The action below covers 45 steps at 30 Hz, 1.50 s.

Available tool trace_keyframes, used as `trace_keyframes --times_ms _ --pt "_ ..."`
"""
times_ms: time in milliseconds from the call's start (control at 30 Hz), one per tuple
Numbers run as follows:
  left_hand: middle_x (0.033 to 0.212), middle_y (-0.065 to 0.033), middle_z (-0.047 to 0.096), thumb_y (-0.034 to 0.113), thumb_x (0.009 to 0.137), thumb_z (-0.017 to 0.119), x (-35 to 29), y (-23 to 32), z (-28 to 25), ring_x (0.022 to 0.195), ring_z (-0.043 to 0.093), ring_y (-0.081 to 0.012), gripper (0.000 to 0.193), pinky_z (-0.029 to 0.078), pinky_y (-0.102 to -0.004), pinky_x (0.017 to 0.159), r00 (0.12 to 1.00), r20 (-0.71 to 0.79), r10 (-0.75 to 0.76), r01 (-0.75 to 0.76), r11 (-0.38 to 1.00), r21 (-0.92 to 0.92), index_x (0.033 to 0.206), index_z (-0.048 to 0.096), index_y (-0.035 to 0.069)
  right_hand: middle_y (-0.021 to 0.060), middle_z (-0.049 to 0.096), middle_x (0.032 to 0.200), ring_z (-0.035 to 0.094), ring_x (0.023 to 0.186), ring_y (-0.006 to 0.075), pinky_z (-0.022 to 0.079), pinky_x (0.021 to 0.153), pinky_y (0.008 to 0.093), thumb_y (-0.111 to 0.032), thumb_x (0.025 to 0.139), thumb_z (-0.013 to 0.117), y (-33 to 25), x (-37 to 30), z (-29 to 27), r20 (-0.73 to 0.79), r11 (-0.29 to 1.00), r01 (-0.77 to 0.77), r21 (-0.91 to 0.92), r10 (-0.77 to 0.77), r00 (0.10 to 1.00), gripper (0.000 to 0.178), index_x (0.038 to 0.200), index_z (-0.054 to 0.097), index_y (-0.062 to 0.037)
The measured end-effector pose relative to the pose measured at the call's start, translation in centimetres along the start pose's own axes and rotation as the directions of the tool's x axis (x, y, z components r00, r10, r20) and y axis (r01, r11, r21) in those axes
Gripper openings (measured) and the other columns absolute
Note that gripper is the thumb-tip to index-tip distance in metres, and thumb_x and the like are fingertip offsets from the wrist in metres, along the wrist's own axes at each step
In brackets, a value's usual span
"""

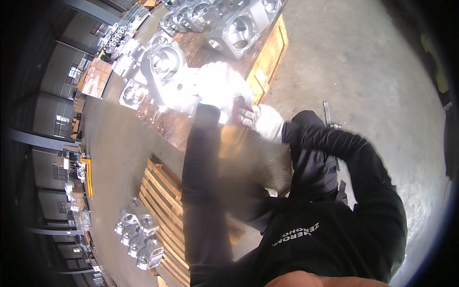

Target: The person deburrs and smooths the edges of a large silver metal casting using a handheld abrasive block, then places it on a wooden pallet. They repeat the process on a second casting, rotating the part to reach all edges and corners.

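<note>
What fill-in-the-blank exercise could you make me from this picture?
1. The left hand and the right hand both wear gloves whose colour is ____.
2. The large silvery parts on the table are made of ____.
3. The slatted pallet is made of ____.
4. Of the two hands, the ____ one appears nearer the picture's top edge.

Missing words: white; metal; wood; left.

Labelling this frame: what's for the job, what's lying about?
Likely in use:
- silver metal casting at white-gloved left hand
- small dark reddish object, blurred, at white-gloved right hand

Lying about:
- tan slatted wooden pallet
- hollow silver metal castings
</note>
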<state>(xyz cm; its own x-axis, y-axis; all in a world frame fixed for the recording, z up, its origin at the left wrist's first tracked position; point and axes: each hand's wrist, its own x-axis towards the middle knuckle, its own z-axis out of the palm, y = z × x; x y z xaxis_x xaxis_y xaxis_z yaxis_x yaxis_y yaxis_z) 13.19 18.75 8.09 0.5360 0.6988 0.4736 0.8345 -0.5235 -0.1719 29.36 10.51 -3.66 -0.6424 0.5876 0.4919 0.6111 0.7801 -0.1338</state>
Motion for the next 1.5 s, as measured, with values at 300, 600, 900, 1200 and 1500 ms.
trace_keyframes --times_ms 300,600,900,1200,1500 --pt "0.107 -0.0154 0.068 0.029 0.093 0.059 -0.4 -0.4 0.4 0.106 0.063 -0.0361 0.027 0.047 -0.0479 0.095 0.994 0.104 -0.045 0.037 0.996 0.079 0.11 0.067 0.009 0.0119 0.057 0.149 0.06 0.128 0.0348 0.052 0.103 0.0443 0.0 0.073 0.068 3.7 -2.3 1.7 -0.01 0.935 -0.018 0.354 0.023 1.0 0.067 0.139 0.061 -0.0114" --pt "0.135 -0.0213 0.062 0.028 0.1 0.056 0.7 -10.8 -7.2 0.129 0.056 -0.0382 0.042 0.041 -0.046 0.112 0.829 -0.491 -0.269 0.145 0.95 -0.276 0.136 0.062 0.006 0.0167 0.068 0.128 0.071 0.106 0.033 0.058 0.09 0.0411 -0.011 0.089 0.065 4.6 4.3 -11.8 -0.225 0.88 -0.09 0.465 0.216 0.95 0.051 0.138 0.059 -0.0011" --pt "0.148 -0.0241 0.051 0.025 0.107 0.045 1.7 -17.8 -4.7 0.138 0.045 -0.0428 0.043 0.032 -0.0481 0.119 0.865 -0.219 -0.452 0.334 0.843 -0.421 0.141 0.054 0.001 0.0096 0.067 0.112 0.063 0.107 0.0271 0.048 0.097 0.0401 -0.034 0.09 0.065 3.8 26.7 -6.2 -0.075 0.915 0.17 -0.367 -0.212 0.974 0.033 0.109 0.074 -0.009" --pt "0.16 -0.0251 0.034 0.02 0.101 0.053 1.5 -21.7 -1.8 0.149 0.032 -0.0435 0.058 0.025 -0.0509 0.124 0.905 -0.088 -0.417 0.332 0.819 -0.469 0.155 0.038 0.005 0.0155 0.071 0.098 0.069 0.09 0.0339 0.055 0.077 0.0444 -0.03 0.092 0.062 4.6 27.4 -3.5 -0.315 0.802 0.475 0.363 -0.374 0.872 0.032 0.108 0.073 -0.0049" --pt "0.155 -0.0254 0.041 0.024 0.106 0.045 0.4 -23.3 2.1 0.143 0.04 -0.0415 0.05 0.031 -0.0493 0.121 0.85 -0.152 -0.504 0.345 0.751 -0.563 0.152 0.043 0.003 0.0166 0.074 0.102 0.071 0.094 0.0337 0.055 0.085 0.0419 -0.044 0.086 0.066 4.2 25.5 -2.8 0.02 0.997 -0.032 0.073 0.031 0.999 0.04 0.098 0.078 -0.008"
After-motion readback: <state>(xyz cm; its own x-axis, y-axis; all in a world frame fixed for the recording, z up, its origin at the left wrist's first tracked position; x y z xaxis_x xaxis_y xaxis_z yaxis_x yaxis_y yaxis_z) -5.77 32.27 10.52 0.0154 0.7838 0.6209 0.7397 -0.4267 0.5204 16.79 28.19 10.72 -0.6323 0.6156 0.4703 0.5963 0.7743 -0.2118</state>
